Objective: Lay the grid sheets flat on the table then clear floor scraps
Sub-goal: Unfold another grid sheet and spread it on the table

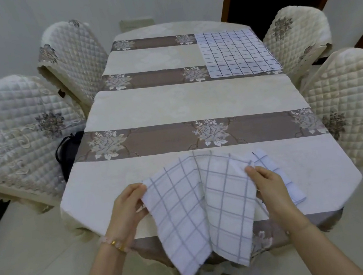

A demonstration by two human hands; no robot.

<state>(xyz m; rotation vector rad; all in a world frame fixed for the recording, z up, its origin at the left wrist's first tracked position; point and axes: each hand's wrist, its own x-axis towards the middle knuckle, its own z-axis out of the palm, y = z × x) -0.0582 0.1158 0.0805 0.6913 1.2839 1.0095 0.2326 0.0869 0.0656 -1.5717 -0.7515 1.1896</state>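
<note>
While one white cloth sheet with dark grid lines [237,51] lies flat at the upper right of the striped floral tablecloth [184,103], the white, grey-gridded cloth sheet [201,208] at lower centre hangs creased over the near table edge. The left hand [127,207] pinches its left edge and the right hand [266,183] pinches its right. A third gridded sheet [277,177] lies beneath, lower right. Recommended: draw the edges apart, lift forward, then lower evenly to remove the centre fold.
</note>
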